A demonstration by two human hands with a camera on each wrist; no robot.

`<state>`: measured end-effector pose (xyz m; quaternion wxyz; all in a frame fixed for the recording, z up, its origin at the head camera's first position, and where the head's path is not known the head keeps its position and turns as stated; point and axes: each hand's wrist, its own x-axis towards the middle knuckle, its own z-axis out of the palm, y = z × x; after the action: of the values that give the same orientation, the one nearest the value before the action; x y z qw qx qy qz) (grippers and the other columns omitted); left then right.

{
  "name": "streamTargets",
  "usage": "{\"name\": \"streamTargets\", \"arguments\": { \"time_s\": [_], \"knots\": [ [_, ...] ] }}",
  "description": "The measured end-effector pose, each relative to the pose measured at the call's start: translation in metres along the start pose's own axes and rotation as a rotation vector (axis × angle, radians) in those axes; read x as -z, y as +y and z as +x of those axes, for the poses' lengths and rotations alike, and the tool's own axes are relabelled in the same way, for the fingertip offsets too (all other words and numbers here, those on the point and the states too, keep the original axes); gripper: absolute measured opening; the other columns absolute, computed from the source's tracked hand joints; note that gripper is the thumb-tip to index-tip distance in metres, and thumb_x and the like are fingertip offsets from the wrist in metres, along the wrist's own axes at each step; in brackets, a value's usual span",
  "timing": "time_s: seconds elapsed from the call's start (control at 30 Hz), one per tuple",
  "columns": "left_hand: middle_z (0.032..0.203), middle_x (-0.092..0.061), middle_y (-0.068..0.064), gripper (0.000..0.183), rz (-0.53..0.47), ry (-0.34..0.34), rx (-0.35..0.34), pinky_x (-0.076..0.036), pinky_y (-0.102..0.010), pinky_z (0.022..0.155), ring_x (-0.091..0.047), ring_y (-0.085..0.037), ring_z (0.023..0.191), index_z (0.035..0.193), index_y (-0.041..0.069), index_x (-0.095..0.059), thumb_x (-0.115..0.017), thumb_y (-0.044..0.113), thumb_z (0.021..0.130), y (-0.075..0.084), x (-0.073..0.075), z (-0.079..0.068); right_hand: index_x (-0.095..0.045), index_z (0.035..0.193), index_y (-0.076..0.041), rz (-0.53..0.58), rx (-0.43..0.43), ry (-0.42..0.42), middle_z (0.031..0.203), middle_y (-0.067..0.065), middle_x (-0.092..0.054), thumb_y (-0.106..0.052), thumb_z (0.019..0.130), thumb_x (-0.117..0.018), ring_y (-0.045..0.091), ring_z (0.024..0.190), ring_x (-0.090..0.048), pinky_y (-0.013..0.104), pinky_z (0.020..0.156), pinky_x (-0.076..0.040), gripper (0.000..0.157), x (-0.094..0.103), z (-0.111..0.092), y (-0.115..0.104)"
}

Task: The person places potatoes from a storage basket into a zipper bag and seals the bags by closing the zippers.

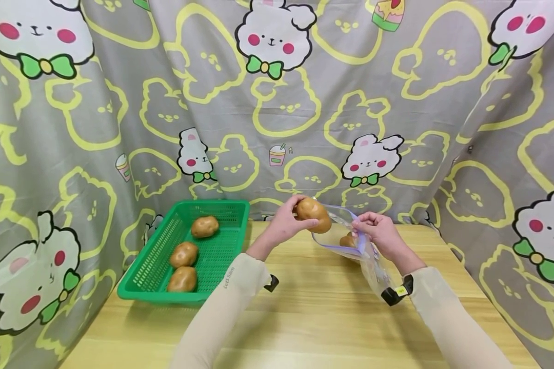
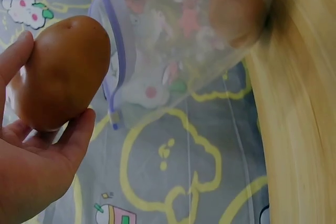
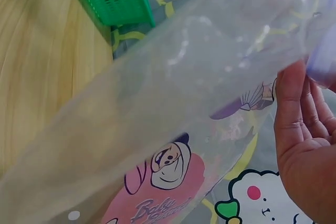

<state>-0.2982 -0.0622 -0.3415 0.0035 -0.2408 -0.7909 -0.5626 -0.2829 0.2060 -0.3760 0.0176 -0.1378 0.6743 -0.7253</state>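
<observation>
My left hand grips a smooth brown potato, thumb on one side and fingers on the other. In the left wrist view that potato is right beside the purple-edged mouth of a clear zip bag. The right hand pinches the rim of the bag, whose mouth gapes toward the left hand. Inside the bag another potato shows through the plastic. Cartoon prints mark the bag's side in the right wrist view, where the right hand's fingers are at its rim.
On the left of the wooden table stands a green plastic basket. In it lie three potatoes: one at the back, one in the middle and one in front. A patterned grey curtain hangs behind and at both sides.
</observation>
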Motion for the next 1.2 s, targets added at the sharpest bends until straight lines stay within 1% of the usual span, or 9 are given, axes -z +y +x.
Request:
{"name": "streamTargets", "arguments": {
  "time_s": [0.13, 0.33, 0.47, 0.67, 0.83, 0.9, 1.07, 1.13, 1.2],
  "knots": [
    [0.122, -0.054, -0.005, 0.06, -0.039, 0.009, -0.004, -0.051, -0.031, 0.08, -0.057, -0.02, 0.103, 0.131, 0.012, -0.047, -0.077, 0.02, 0.08, 0.001, -0.007, 0.003, -0.059, 0.091, 0.001, -0.036, -0.017, 0.005, 0.072, 0.001, -0.066, -0.008, 0.091, -0.064, 0.011, 0.063, -0.063, 0.022, 0.053, -0.051, 0.01, 0.0, 0.001, 0.0],
    [0.123, -0.053, -0.003, 0.061, -0.042, 0.005, 0.003, -0.05, -0.031, 0.081, -0.057, -0.019, 0.101, 0.131, 0.014, -0.05, -0.079, 0.015, 0.077, 0.002, -0.016, 0.004, -0.064, 0.088, -0.005, -0.061, 0.001, 0.024, 0.072, 0.0, -0.066, -0.01, 0.091, -0.063, 0.01, 0.063, -0.063, 0.023, 0.056, -0.052, 0.006, -0.001, 0.0, -0.003],
    [0.122, -0.053, -0.004, 0.061, -0.011, -0.004, -0.009, -0.048, -0.031, 0.086, -0.056, -0.019, 0.103, 0.129, 0.012, -0.051, -0.081, 0.012, 0.075, 0.0, -0.02, 0.003, -0.066, 0.087, -0.005, -0.039, 0.035, 0.03, 0.072, -0.001, -0.066, -0.01, 0.092, -0.062, 0.01, 0.063, -0.062, 0.023, 0.057, -0.053, 0.008, -0.001, 0.001, -0.006],
    [0.123, -0.054, -0.002, 0.064, 0.055, -0.028, -0.036, -0.046, -0.029, 0.09, -0.056, -0.016, 0.104, 0.13, 0.011, -0.052, -0.082, 0.017, 0.074, -0.002, -0.025, 0.002, -0.062, 0.091, 0.006, -0.024, 0.059, 0.017, 0.073, 0.001, -0.065, -0.01, 0.092, -0.062, 0.012, 0.063, -0.062, 0.024, 0.058, -0.053, 0.016, 0.001, 0.003, -0.008],
    [0.125, -0.053, -0.008, 0.065, 0.078, -0.026, -0.055, -0.048, -0.038, 0.09, -0.058, -0.02, 0.105, 0.132, 0.007, -0.053, -0.082, 0.018, 0.075, -0.002, -0.027, 0.003, -0.064, 0.088, 0.0, -0.021, 0.068, 0.013, 0.073, 0.002, -0.065, -0.009, 0.092, -0.061, 0.012, 0.063, -0.061, 0.025, 0.058, -0.053, 0.01, 0.001, 0.004, -0.008],
    [0.126, -0.052, -0.01, 0.064, 0.108, -0.023, -0.065, -0.048, -0.038, 0.09, -0.058, -0.022, 0.105, 0.132, 0.007, -0.053, -0.081, 0.019, 0.076, -0.002, -0.027, 0.003, -0.065, 0.088, -0.001, -0.023, 0.068, 0.01, 0.073, 0.002, -0.065, -0.009, 0.092, -0.062, 0.012, 0.063, -0.062, 0.025, 0.058, -0.053, 0.01, 0.002, 0.004, -0.008],
    [0.122, -0.055, -0.008, 0.037, 0.211, -0.018, -0.089, -0.049, -0.026, 0.086, -0.057, -0.023, 0.105, 0.119, 0.006, -0.065, -0.073, 0.018, 0.085, -0.002, -0.026, 0.001, -0.064, 0.089, 0.001, -0.022, 0.063, 0.008, 0.073, 0.002, -0.066, -0.01, 0.093, -0.061, 0.011, 0.063, -0.062, 0.024, 0.057, -0.053, 0.011, 0.001, 0.004, -0.008],
    [0.12, -0.056, -0.007, 0.026, 0.225, -0.009, -0.095, -0.049, -0.023, 0.084, -0.057, -0.024, 0.104, 0.112, 0.005, -0.068, -0.069, 0.014, 0.088, -0.003, -0.025, 0.001, -0.065, 0.087, -0.002, -0.017, 0.061, 0.009, 0.073, 0.001, -0.066, -0.009, 0.093, -0.061, 0.01, 0.063, -0.062, 0.023, 0.057, -0.053, 0.01, 0.0, 0.003, -0.009],
    [0.118, -0.057, -0.008, 0.022, 0.223, 0.001, -0.096, -0.049, -0.022, 0.083, -0.058, -0.026, 0.103, 0.11, 0.004, -0.069, -0.067, 0.011, 0.089, -0.003, -0.025, 0.001, -0.066, 0.086, -0.006, -0.014, 0.063, 0.011, 0.073, 0.001, -0.066, -0.009, 0.093, -0.061, 0.01, 0.063, -0.062, 0.023, 0.056, -0.053, 0.009, 0.0, 0.002, -0.01]
  ]
}}
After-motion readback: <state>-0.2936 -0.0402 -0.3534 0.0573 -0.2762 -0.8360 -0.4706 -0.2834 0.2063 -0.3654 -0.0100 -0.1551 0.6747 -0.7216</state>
